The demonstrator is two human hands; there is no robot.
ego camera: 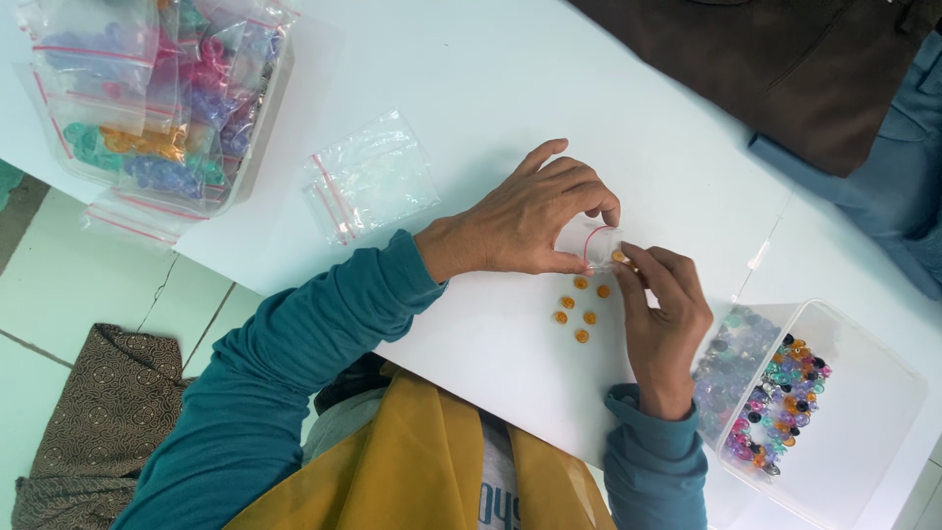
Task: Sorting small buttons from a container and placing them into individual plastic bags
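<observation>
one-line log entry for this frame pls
left hand: holds small clear zip bag open | right hand: pinching orange bead at bag mouth | loose orange beads on white table

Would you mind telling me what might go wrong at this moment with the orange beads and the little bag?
The right hand pinches one orange bead at the mouth of the small bag held by the left hand; it may slip and roll off. The loose orange beads lie under the wrists and could be swept off the white table.
</observation>
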